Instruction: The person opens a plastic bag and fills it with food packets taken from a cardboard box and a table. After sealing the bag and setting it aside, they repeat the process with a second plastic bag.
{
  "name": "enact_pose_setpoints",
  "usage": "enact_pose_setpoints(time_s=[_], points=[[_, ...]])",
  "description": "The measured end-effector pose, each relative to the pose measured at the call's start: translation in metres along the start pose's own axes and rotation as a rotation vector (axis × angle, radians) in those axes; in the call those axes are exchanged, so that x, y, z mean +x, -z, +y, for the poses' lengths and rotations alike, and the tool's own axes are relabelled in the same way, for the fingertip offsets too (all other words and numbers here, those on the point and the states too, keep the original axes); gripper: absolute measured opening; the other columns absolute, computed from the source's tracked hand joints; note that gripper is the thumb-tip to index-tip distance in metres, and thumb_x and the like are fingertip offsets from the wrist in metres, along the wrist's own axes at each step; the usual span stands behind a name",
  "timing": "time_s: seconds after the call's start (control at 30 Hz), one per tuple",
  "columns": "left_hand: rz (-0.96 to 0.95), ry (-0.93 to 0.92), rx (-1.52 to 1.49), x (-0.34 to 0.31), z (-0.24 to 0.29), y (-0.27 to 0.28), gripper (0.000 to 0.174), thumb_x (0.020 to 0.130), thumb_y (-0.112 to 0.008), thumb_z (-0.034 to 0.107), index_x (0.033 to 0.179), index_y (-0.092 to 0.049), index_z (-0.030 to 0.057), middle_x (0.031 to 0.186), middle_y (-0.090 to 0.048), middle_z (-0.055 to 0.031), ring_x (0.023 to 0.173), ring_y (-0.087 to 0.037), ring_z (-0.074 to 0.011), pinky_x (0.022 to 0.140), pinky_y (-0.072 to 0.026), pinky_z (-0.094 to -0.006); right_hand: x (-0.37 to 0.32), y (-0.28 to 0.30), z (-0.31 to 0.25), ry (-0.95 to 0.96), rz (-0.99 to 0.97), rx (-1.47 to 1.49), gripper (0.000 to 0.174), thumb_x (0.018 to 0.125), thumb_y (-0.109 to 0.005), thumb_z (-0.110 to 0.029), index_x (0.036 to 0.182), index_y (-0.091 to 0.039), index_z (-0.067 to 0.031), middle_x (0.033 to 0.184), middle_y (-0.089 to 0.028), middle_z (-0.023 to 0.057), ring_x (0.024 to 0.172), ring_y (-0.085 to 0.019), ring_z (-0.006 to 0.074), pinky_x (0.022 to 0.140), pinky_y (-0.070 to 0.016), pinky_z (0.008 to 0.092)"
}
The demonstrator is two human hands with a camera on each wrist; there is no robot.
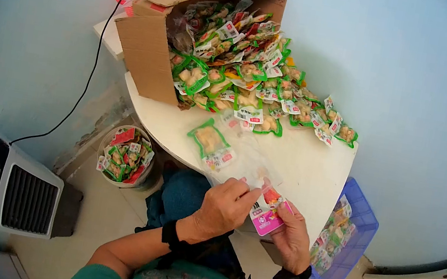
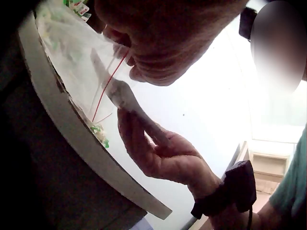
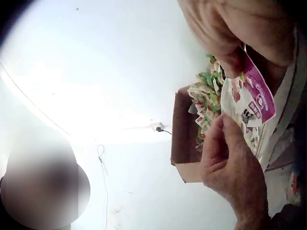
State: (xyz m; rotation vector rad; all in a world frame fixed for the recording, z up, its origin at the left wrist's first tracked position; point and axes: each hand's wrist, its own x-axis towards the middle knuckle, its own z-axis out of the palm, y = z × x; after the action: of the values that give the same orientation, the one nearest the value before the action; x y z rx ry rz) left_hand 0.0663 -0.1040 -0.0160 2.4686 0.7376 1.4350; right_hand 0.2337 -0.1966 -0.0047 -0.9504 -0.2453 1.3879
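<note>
In the head view my right hand (image 1: 293, 237) grips a pink and white printed packet (image 1: 268, 221), thumb on its face. The fingers of my left hand (image 1: 227, 205) pinch at the packet's left edge, where a clear plastic bag (image 1: 258, 160) meets it. A green-edged food pack (image 1: 210, 139) shows at the bag's far end; whether it is inside cannot be told. The left wrist view shows a red line across the clear bag (image 2: 72, 62) between my left hand (image 2: 168, 38) and right hand (image 2: 168, 155). In the right wrist view the packet (image 3: 261, 98) spans both hands.
A cardboard box (image 1: 151, 59) lies on its side on the white table (image 1: 312, 175), green-edged packs spilling out. Left of the table stands a bucket (image 1: 126, 156) of packs, with an air cooler (image 1: 28, 192) further left. A blue basket (image 1: 357, 239) holding packs is at the right.
</note>
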Motion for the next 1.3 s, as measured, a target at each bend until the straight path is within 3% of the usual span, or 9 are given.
enact_pose_setpoints(time_s=[0.13,0.3,0.6,0.7,0.8,1.0,1.3], points=[[-0.060,0.007,-0.003,-0.004,0.003,0.002,0.028,0.074,-0.073,0.005,0.102,-0.071,0.0066,0.080,-0.057,-0.0053,0.071,-0.060,-0.0230,0.058,-0.0504,-0.0335,0.016,-0.012,0.013,-0.004,-0.134,0.132,0.035,0.096,-0.056,-0.001,0.130,-0.054,0.0042,0.122,-0.065,0.0127,0.107,-0.064,0.0198,0.096,-0.0517,0.0320],[0.033,0.004,-0.049,0.002,0.002,0.003,0.029,0.074,-0.074,0.004,0.103,-0.071,0.0064,0.080,-0.058,-0.0056,0.070,-0.060,-0.0234,0.058,-0.0504,-0.0328,0.040,-0.028,0.024,0.023,-0.266,0.152,0.037,0.097,-0.055,-0.002,0.134,-0.052,0.0025,0.125,-0.063,0.0119,0.108,-0.063,0.0199,0.097,-0.0498,0.0331],[0.013,0.037,-0.080,-0.003,-0.003,0.006,0.024,0.076,-0.075,0.004,0.100,-0.071,0.0048,0.080,-0.058,-0.0059,0.068,-0.060,-0.0239,0.057,-0.0506,-0.0338,0.077,-0.061,0.024,-0.057,-0.262,0.093,0.048,0.096,-0.060,-0.009,0.141,-0.045,0.0020,0.130,-0.059,0.0093,0.112,-0.060,0.0196,0.097,-0.0497,0.0344],[0.012,0.050,-0.092,-0.004,-0.005,0.006,0.024,0.076,-0.075,0.004,0.099,-0.071,0.0047,0.080,-0.058,-0.0059,0.068,-0.061,-0.0238,0.057,-0.0507,-0.0338,0.074,-0.073,0.022,0.010,-0.234,0.091,0.049,0.095,-0.062,-0.010,0.140,-0.046,0.0020,0.129,-0.059,0.0079,0.111,-0.060,0.0185,0.095,-0.0499,0.0324],[0.013,0.047,-0.104,-0.002,-0.005,0.008,0.024,0.075,-0.074,0.003,0.099,-0.071,0.0047,0.080,-0.058,-0.0060,0.068,-0.061,-0.0239,0.057,-0.0509,-0.0337,0.083,-0.062,0.034,0.115,-0.275,-0.130,0.051,0.095,-0.063,-0.010,0.142,-0.045,0.0015,0.132,-0.058,0.0071,0.111,-0.059,0.0166,0.094,-0.0491,0.0300],[0.012,0.027,-0.115,-0.003,-0.005,0.006,0.024,0.075,-0.074,0.002,0.099,-0.071,0.0043,0.081,-0.058,-0.0064,0.069,-0.061,-0.0239,0.057,-0.0510,-0.0337,0.077,-0.076,0.034,0.188,-0.248,-0.075,0.050,0.096,-0.061,-0.010,0.142,-0.046,0.0022,0.133,-0.057,0.0059,0.112,-0.057,0.0127,0.091,-0.0471,0.0235],[0.026,0.032,-0.106,-0.007,-0.007,0.005,0.023,0.076,-0.075,0.003,0.099,-0.070,0.0037,0.079,-0.057,-0.0064,0.070,-0.062,-0.0237,0.058,-0.0517,-0.0335,0.081,-0.062,0.040,0.263,-0.064,-0.168,0.042,0.099,-0.058,-0.010,0.136,-0.048,0.0080,0.124,-0.060,0.0115,0.107,-0.062,0.0184,0.089,-0.0528,0.0285]])
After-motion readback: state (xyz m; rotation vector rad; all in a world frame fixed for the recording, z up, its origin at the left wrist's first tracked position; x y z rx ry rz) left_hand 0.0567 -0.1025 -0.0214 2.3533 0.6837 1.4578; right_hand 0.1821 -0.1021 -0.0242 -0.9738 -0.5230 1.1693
